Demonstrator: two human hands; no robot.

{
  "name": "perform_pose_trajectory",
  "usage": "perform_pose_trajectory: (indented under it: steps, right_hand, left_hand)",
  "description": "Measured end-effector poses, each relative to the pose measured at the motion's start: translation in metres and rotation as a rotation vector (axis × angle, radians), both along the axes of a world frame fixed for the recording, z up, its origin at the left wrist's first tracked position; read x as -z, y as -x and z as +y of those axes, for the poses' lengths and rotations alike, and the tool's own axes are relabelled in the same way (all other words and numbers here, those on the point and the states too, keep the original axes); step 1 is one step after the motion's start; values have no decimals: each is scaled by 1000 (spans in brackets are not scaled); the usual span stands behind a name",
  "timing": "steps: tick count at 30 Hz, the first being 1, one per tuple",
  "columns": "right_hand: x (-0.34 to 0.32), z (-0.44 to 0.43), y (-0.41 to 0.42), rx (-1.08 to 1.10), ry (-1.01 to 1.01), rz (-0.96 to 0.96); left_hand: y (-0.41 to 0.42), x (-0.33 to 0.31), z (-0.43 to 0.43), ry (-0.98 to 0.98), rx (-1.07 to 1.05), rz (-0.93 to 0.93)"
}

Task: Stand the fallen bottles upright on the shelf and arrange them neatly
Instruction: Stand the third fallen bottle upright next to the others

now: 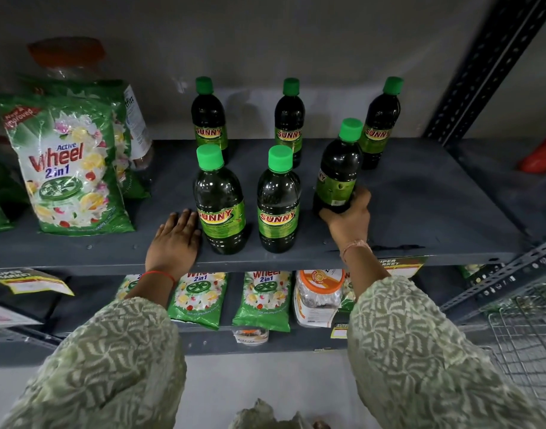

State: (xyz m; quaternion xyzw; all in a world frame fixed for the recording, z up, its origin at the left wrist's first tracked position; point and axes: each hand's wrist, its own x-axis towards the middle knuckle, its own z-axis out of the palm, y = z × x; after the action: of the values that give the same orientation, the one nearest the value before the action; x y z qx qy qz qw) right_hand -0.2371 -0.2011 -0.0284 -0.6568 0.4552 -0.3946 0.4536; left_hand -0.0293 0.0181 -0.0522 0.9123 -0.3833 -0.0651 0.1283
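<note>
— How is the light?
— Dim and even, with soft shadows behind the bottles point(278, 199) on the shelf point(420, 212) and on the wall above its back edge.
— Any glare?
— Small highlights on the dark bottle shoulders and the detergent bag point(70, 168).
— Sharpness?
— Crisp at centre; the jar point(67, 60) at top left is blurred, and the uprights bow at the right edge.

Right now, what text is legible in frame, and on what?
"SUNNY": labels of the green-capped bottles, e.g. front left bottle.
"New & Improved", "Active Wheel 2 in 1": detergent pack on the left.
"Wheel 2 in 1": partly hidden, on packs on the lower shelf.
"SUPER MARKET": shelf-edge tags.
Bottle held by the right hand: label turned, only "Y" shows.
Tall clear bottle behind the pack, jar labels, small print: unreadable.
</note>
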Motion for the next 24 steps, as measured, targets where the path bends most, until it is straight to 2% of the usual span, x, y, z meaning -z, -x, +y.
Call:
perform_pose_trajectory:
  steps: [2,4,7,14,16,20,24]
  right_hand:
    - [-1,-4,4,-39,-42,-35]
    - [-3,-4,3,-37,-3,-39]
    - [4,-4,-1,-7,99,96]
    - [3,-16,9,-203,-96,16]
    - [3,-16,7,-192,-97,-22]
    - [2,-7,-1,-40,78,99]
    - [2,-6,1,-41,15,16]
  left_hand:
    - [0,0,-1,-1,-4,2]
    - [0,0,-1,-3,-11,7]
    - [0,-1,-1,-6,-9,16]
    - [-2,1,0,-5,-1,13]
    - [-2,1,0,-1,0,4]
    - [-2,2,0,1,10,-8]
    - [-2,2,0,-6,6,-10]
